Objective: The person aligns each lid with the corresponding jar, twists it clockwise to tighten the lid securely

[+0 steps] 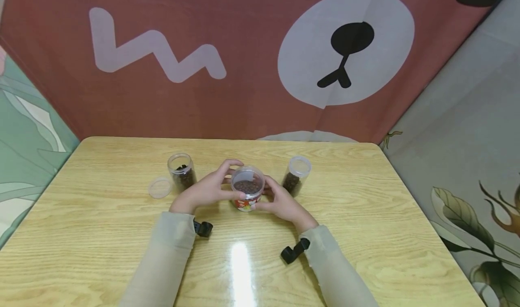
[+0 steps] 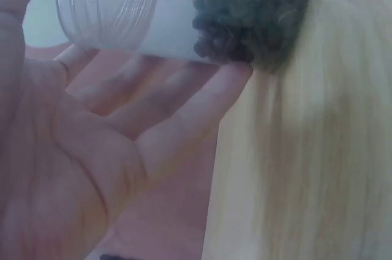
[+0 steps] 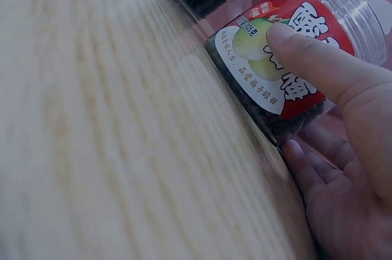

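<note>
A clear plastic jar (image 1: 248, 188) with a red label and small dark pieces inside stands mid-table between both hands. My left hand (image 1: 206, 187) holds it from the left, thumb near the upper front and fingers curved around the far side. In the left wrist view, fingertips lie against the jar's wall (image 2: 168, 24). From the right, my right hand (image 1: 284, 204) grips the same jar lower down. Its thumb presses on the red-and-white label (image 3: 254, 67), which bears large characters and green fruit. Ridges ring the clear upper part of the jar.
Behind the left hand stands an uncapped clear jar (image 1: 184, 177) of dark pieces, with a clear round lid (image 1: 160, 188) lying beside it. A slimmer jar (image 1: 291, 183) with a whitish lid stands beyond the right hand. Patterned curtains (image 1: 252, 113) border the wooden table (image 1: 365, 234).
</note>
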Available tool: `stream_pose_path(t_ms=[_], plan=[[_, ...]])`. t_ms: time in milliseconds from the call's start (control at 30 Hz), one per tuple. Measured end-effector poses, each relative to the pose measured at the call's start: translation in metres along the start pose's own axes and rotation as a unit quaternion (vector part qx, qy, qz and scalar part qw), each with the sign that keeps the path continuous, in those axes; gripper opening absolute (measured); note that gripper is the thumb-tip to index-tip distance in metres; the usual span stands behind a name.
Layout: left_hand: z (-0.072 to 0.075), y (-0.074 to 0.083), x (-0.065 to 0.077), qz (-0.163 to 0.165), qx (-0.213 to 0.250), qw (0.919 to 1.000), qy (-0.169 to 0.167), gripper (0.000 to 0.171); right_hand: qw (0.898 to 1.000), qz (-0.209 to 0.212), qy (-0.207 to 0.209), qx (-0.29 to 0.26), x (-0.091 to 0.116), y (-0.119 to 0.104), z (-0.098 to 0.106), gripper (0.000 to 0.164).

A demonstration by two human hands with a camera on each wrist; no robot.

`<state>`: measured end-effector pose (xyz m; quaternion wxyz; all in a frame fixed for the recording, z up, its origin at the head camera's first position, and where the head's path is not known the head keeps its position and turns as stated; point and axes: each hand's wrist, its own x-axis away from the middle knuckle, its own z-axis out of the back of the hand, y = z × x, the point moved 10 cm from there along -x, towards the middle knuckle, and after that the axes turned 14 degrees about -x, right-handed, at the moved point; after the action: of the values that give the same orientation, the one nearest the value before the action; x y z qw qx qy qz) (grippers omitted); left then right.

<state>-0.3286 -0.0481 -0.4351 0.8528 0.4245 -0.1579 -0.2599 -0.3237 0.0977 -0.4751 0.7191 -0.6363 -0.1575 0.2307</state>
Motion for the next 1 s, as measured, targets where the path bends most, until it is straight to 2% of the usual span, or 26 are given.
stream_pose_path(t_ms=[267, 433, 500, 667, 733, 867, 1000], plan=[[0.001, 0.004, -0.001, -0.019, -0.034, 0.9992, 0.007, 0.079, 1.0, 0.001, -0.005, -0.008, -0.001, -0.002, -0.002, 0.082], [0.001, 0.005, 0.002, -0.034, -0.03, 0.999, -0.002, 0.076, 1.0, -0.005, -0.005, -0.009, -0.001, 0.0, -0.003, 0.084], [0.001, 0.004, 0.003, -0.037, -0.026, 0.999, -0.007, 0.077, 1.0, -0.003, -0.005, -0.006, 0.001, -0.009, -0.005, 0.082], [0.0, 0.003, 0.005, -0.049, -0.026, 0.9982, -0.02, 0.076, 1.0, 0.0, -0.003, -0.006, 0.002, -0.007, -0.004, 0.079], [0.0, 0.003, 0.005, -0.052, -0.023, 0.9981, -0.023, 0.075, 1.0, 0.0, -0.002, -0.009, 0.0, 0.001, -0.001, 0.08], [0.001, 0.002, 0.004, -0.053, -0.006, 0.9983, -0.024, 0.077, 1.0, 0.004, -0.003, -0.008, 0.0, 0.001, 0.0, 0.081], [0.001, 0.002, 0.003, -0.038, -0.002, 0.9991, -0.018, 0.079, 1.0, 0.003, -0.005, -0.009, 0.0, 0.001, 0.0, 0.082]])
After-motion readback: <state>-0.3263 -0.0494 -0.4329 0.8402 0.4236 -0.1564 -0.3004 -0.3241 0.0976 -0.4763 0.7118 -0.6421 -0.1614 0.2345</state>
